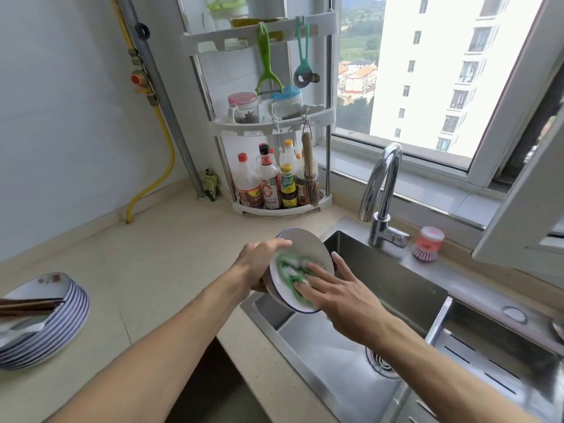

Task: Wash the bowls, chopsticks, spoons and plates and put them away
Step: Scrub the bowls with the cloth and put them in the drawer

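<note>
- Hands are meeting over the near left corner of the stainless steel sink (381, 288), both working on one white round bowl with a thin blue rim (308, 248).
- Left hand (259, 264) is gripping the bowl from its left edge, thumb lying over the rim and the other fingers curling round behind it, tilting the bowl so its inside is facing the camera.
- Right hand (338, 291) is lying with its fingers nearly straight and spread, pressing a green scouring cloth flecked with white foam (290, 270) flat against the inside of the bowl.
- Stack of white plates with blue-striped rims (45, 325) is sitting on the beige stone table (158, 264) at the far left, well apart from the sink; the top plate is showing reddish stains.
- Dark brown chopsticks (30, 305) are lying across the top of that stack, and a pale spoon handle (21, 329) is resting just beneath them.
- Curved chrome tap (381, 190) is standing behind the sink, with a pink round dish brush (427, 244) sitting just to its right.
- White three-tier corner rack (274, 123) is standing in the corner, holding sauce bottles with red caps (265, 184) on its bottom tier and two spice jars above.
</note>
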Motion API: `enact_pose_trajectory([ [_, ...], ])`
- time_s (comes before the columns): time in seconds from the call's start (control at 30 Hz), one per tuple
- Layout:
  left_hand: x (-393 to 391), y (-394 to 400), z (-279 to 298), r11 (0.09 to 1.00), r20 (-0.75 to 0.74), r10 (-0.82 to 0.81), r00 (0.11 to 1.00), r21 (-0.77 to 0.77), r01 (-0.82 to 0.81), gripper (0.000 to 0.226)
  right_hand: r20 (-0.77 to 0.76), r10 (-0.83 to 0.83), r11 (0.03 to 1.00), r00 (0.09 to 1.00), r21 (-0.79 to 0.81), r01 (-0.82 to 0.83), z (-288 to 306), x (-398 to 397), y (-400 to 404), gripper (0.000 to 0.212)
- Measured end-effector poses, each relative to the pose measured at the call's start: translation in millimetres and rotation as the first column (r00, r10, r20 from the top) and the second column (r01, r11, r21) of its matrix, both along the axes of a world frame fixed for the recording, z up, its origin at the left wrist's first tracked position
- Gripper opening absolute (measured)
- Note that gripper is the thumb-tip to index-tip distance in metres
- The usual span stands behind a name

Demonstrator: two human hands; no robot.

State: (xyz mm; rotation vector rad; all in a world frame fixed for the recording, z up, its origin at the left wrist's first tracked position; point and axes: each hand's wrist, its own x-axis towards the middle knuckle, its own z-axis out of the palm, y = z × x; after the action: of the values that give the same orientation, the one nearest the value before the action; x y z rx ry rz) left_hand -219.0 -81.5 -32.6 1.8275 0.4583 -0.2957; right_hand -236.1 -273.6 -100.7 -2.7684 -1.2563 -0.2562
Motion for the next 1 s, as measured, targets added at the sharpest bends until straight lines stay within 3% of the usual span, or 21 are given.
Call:
enact_pose_trajectory([
  [0.1,3,9,-1,0.995,-0.066,0.013,0.998,-0.099,-0.02,0.053,0.236,0.043,0.998,0.971,0.038,-0.054,-5,7,-1,0.027],
  [0.2,-7,8,-16,0.942,0.03,0.084,0.996,-0.329,-0.07,0.047,0.308,0.012,0.985,0.951,0.16,-0.065,3,7,8,0.015],
  [0.3,-18,-7,-33,0.89,0.114,0.196,0.974,-0.437,-0.128,0.047,0.18,-0.078,0.955,0.981,0.297,0.021,7,0,23,0.016],
  [0.37,-15,-12,-38,0.909,0.161,0.299,0.941,-0.349,-0.229,0.029,-0.018,-0.047,0.958,0.999,0.284,0.05,15,-7,31,0.02],
  [0.43,-10,-9,-39,0.94,0.184,0.314,0.932,-0.198,-0.277,0.024,-0.29,-0.032,0.956,0.957,0.27,0.114,26,-7,30,0.027],
  [0.5,-10,-4,-39,0.955,0.173,0.288,0.942,-0.129,-0.268,0.026,-0.389,-0.072,0.899,0.918,0.374,0.229,35,-4,28,0.023],
  [0.57,-11,1,-43,0.959,0.134,0.278,0.951,-0.099,-0.266,0.026,-0.375,-0.24,0.756,0.895,0.507,0.415,41,5,28,0.029],
  [0.6,-13,3,-46,0.962,0.114,0.267,0.957,-0.089,-0.258,0.026,-0.406,-0.316,0.623,0.857,0.593,0.511,47,10,29,0.03],
  [0.7,-21,1,-50,0.979,0.092,0.2,0.975,-0.059,-0.195,0.033,-0.637,-0.3,0.061,0.71,0.73,0.681,58,29,44,0.026],
  [0.73,-23,0,-51,0.984,0.094,0.178,0.98,-0.044,-0.174,0.037,-0.731,-0.242,-0.112,0.638,0.674,0.73,57,33,48,0.025],
  [0.77,-24,-1,-51,0.986,0.097,0.164,0.982,-0.028,-0.162,0.039,-0.808,-0.184,-0.201,0.56,0.589,0.783,54,35,50,0.024],
  [0.8,-25,-2,-50,0.987,0.104,0.159,0.982,-0.025,-0.158,0.038,-0.842,-0.146,-0.154,0.52,0.539,0.828,47,34,50,0.022],
  [0.83,-25,-2,-47,0.986,0.104,0.169,0.98,-0.038,-0.165,0.036,-0.836,-0.144,0.024,0.53,0.532,0.846,33,29,48,0.017],
  [0.9,-23,1,-43,0.98,0.115,0.198,0.973,-0.055,-0.193,0.039,-0.717,-0.211,0.618,0.664,0.429,0.659,13,9,43,0.022],
  [0.93,-22,2,-42,0.983,0.131,0.184,0.974,-0.03,-0.181,0.043,-0.631,-0.207,0.821,0.748,0.304,0.483,5,0,41,0.03],
  [0.97,-21,3,-40,0.989,0.146,0.145,0.978,0.005,-0.147,0.046,-0.561,-0.163,0.916,0.812,0.22,0.336,0,-4,41,0.036],
  [1.0,-21,4,-41,0.994,0.163,0.102,0.981,0.032,-0.108,0.048,-0.533,-0.116,0.95,0.838,0.187,0.25,-2,-5,42,0.041],
])
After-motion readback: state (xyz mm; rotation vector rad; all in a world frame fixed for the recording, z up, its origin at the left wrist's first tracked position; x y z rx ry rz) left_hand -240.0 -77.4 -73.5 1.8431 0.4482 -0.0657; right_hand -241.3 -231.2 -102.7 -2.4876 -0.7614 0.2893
